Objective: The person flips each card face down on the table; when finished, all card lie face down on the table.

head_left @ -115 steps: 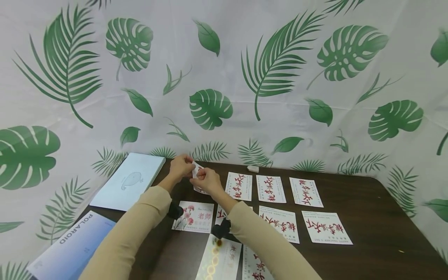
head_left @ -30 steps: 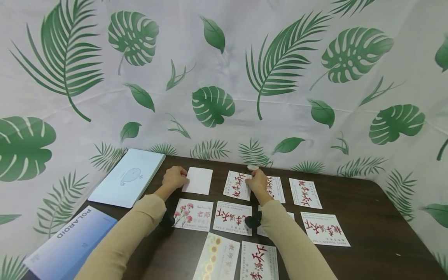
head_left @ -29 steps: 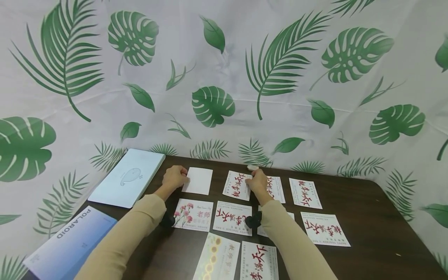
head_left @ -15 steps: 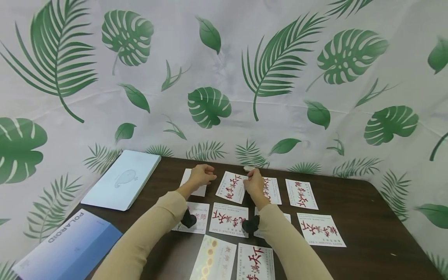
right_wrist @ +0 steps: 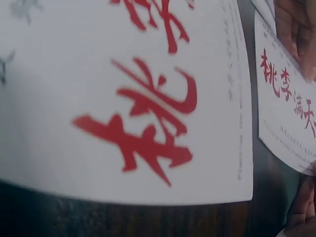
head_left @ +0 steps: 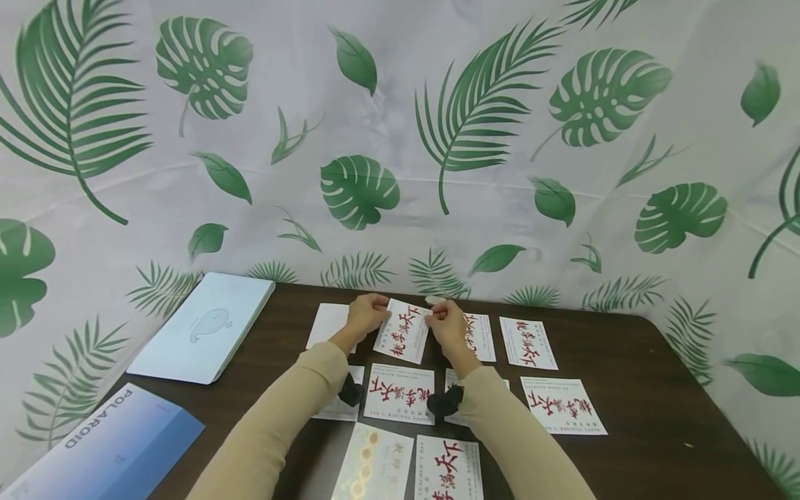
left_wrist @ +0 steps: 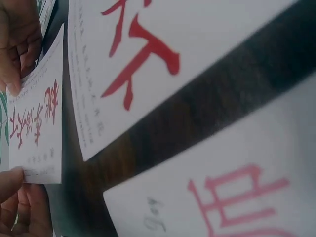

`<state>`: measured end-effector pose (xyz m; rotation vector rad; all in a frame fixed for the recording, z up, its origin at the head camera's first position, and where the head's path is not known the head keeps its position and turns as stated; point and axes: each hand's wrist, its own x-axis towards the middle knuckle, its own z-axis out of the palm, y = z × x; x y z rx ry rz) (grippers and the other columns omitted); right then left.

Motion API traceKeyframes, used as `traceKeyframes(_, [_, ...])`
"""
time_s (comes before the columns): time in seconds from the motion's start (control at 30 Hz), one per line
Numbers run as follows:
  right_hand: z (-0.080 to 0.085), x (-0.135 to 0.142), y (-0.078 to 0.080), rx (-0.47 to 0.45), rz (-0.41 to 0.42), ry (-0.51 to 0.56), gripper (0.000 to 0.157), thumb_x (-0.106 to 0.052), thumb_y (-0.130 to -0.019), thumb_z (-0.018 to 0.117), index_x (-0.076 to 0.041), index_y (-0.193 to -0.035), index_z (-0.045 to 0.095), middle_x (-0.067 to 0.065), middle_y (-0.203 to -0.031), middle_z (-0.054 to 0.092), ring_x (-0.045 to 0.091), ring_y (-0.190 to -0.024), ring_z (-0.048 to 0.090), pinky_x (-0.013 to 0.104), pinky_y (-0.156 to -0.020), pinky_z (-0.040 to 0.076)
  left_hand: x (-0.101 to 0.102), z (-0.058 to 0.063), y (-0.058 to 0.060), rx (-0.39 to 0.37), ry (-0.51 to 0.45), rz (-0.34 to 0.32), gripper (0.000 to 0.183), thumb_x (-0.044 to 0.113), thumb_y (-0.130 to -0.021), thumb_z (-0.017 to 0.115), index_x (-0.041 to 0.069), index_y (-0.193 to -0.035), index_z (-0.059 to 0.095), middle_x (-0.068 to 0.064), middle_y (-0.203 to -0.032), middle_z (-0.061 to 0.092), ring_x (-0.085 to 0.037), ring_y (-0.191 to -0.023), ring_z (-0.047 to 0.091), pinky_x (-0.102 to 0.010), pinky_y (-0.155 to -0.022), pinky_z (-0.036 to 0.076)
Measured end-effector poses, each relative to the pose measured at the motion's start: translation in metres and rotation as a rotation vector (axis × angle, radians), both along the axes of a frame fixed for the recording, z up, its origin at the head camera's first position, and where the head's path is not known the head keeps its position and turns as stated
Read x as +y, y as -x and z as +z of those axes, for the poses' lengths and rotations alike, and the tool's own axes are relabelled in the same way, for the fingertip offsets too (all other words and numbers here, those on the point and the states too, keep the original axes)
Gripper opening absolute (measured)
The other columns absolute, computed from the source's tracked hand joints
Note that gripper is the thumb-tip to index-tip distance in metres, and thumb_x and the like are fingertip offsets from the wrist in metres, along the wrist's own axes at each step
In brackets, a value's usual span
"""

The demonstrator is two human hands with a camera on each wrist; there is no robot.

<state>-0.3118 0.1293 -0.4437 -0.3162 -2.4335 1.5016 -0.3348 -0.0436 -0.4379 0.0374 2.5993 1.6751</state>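
Note:
A white card with red brush lettering (head_left: 402,332) is held between both hands at the back row of cards. My left hand (head_left: 367,316) pinches its upper left edge, thumb on the printed face. On the other side, my right hand (head_left: 448,326) pinches the upper right edge. The wrist views show the same greeting card (left_wrist: 34,118) tilted up, its printed side visible and a thumb at each end. Left of it lies a blank-faced white card (head_left: 328,325), partly covered by the left hand.
More red-lettered cards lie in rows, such as one at the right (head_left: 562,406). A sunflower card (head_left: 373,462) is at the front. A pale blue box with a whale (head_left: 203,326) and a POLAROID box (head_left: 103,444) stand left. A small white object (head_left: 434,300) sits behind.
Earlier both hands held another card, which now lies blank side up at the left. The left hand has moved right from it to the red-lettered card, which is now tilted up between both hands.

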Motion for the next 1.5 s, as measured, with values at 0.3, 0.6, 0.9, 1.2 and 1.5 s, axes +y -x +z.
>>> traceKeyframes(0.3, [0.007, -0.013, -0.005, 0.041, 0.012, 0.163, 0.016, 0.002, -0.081, 0.066, 0.003, -0.096, 0.062, 0.004, -0.076, 0.057, 0.009, -0.065, 0.050, 0.016, -0.055, 0.044, -0.013, 0.027, -0.014, -0.100, -0.134, -0.034, 0.032, -0.001, -0.086, 0.061, 0.001, -0.118, 0.058, -0.015, -0.099, 0.063, -0.020, -0.086, 0.062, -0.031, -0.073, 0.058])
traceKeyframes(0.6, [0.023, -0.052, -0.030, 0.013, 0.300, 0.203, 0.019, -0.005, -0.083, 0.069, 0.006, -0.097, 0.062, 0.003, -0.076, 0.056, 0.007, -0.063, 0.049, 0.016, -0.054, 0.044, -0.021, 0.033, -0.015, -0.096, -0.127, 0.047, 0.032, -0.003, -0.081, 0.058, 0.001, -0.113, 0.060, -0.007, -0.083, 0.060, -0.012, -0.065, 0.058, -0.026, -0.061, 0.058])
traceKeyframes(0.9, [0.028, -0.063, -0.041, 0.031, 0.344, -0.077, 0.022, -0.012, -0.077, 0.075, -0.001, -0.091, 0.062, 0.005, -0.074, 0.064, 0.006, -0.062, 0.052, 0.016, -0.051, 0.045, -0.014, 0.043, -0.022, -0.031, -0.089, 0.012, 0.029, -0.003, -0.080, 0.056, -0.002, -0.108, 0.057, -0.017, -0.098, 0.065, -0.017, -0.067, 0.064, -0.028, -0.059, 0.058])
traceKeyframes(1.2, [0.045, -0.044, -0.040, 0.177, 0.295, -0.273, 0.012, -0.002, -0.075, 0.066, -0.002, -0.087, 0.066, 0.004, -0.068, 0.062, 0.010, -0.059, 0.053, 0.022, -0.054, 0.046, -0.014, 0.049, -0.031, -0.048, -0.259, -0.028, 0.031, 0.016, -0.094, 0.056, -0.002, -0.120, 0.057, -0.020, -0.115, 0.060, -0.034, -0.102, 0.063, -0.032, -0.075, 0.058])
traceKeyframes(1.5, [0.061, -0.008, -0.028, 0.216, 0.148, -0.220, 0.013, 0.000, -0.079, 0.063, 0.000, -0.091, 0.066, 0.009, -0.076, 0.062, 0.015, -0.067, 0.053, 0.019, -0.057, 0.041, -0.020, 0.034, -0.037, -0.121, -0.321, 0.035, 0.038, 0.009, -0.091, 0.060, -0.002, -0.127, 0.053, -0.018, -0.117, 0.058, -0.033, -0.112, 0.058, -0.034, -0.085, 0.055])
